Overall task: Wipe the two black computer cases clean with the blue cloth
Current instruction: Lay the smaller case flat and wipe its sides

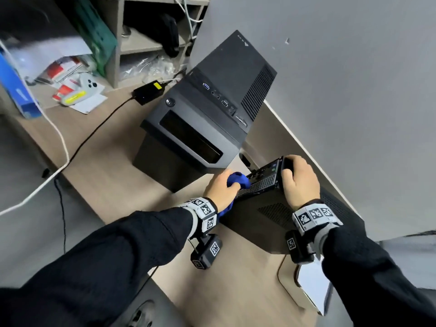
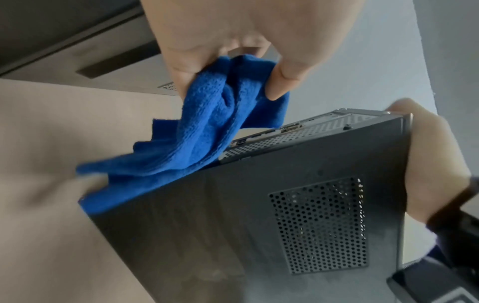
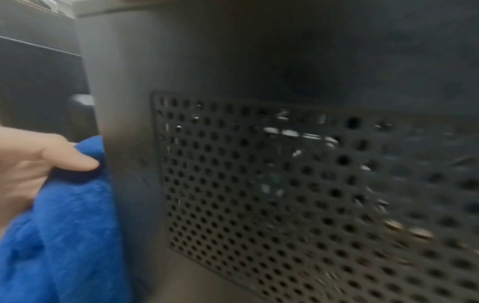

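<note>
Two black computer cases stand on the desk. The tall case [image 1: 207, 109] is at the centre, untouched. The small case [image 1: 266, 208] stands near me, tilted, its perforated vent [image 2: 318, 223] [image 3: 298, 184] facing me. My left hand [image 1: 221, 187] [image 2: 233, 53] grips the bunched blue cloth [image 1: 238, 181] [image 2: 197, 131] [image 3: 64, 215] and holds it against the small case's left top edge by the port panel. My right hand [image 1: 297, 180] curls over the small case's top right corner and holds it.
The wooden desk [image 1: 113, 175] carries a black power brick [image 1: 148, 92] with its cable, a white cable [image 1: 56, 135], papers and a blue box [image 1: 16, 90] at the far left. A grey partition [image 1: 354, 90] rises right behind the cases. A white device [image 1: 313, 286] lies at the near edge.
</note>
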The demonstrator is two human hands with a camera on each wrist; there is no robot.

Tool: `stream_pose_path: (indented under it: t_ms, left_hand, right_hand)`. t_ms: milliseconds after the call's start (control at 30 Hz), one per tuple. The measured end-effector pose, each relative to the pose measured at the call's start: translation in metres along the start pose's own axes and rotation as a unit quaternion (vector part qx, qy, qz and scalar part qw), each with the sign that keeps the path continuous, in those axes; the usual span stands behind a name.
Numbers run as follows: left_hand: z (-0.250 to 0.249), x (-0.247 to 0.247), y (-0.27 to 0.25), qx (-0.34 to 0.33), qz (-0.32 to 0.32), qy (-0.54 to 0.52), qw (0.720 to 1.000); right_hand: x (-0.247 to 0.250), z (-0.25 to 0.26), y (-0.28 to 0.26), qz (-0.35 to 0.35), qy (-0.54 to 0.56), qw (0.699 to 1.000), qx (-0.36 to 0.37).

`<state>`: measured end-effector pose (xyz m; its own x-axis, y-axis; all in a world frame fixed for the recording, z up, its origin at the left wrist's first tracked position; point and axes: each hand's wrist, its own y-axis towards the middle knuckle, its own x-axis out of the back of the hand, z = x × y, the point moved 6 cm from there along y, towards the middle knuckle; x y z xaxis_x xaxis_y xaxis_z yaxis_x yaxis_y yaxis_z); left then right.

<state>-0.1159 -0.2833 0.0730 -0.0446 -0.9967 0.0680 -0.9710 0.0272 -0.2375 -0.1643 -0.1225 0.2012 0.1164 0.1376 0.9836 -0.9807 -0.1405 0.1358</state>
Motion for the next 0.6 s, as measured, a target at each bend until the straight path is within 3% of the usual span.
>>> stream_pose_path:
  t_ms: [233,367,467,600]
  left_hand:
    - [-0.021,-0.032,-0.025,-0.135,-0.068,-0.041,0.988]
    - [0.000,-0.042,-0.037,-0.146,-0.109,-0.042,0.982]
    - [0.006,-0.038,-0.028,-0.122,-0.094,-0.022,0.988]
    - [-0.025,-0.039,-0.034,-0.186,-0.104,-0.035,0.976]
  right_hand:
    - [-0.005,0.004,0.006,0.004,0.021,0.996,-0.086]
    - [-0.009,0.010,0.010,0.010,0.012,0.997,-0.079]
    - [-0.009,0.014,0.006,-0.005,0.006,0.999,-0.045]
    - [-0.003,0.013,-0.007,-0.052,-0.013,0.996,-0.072]
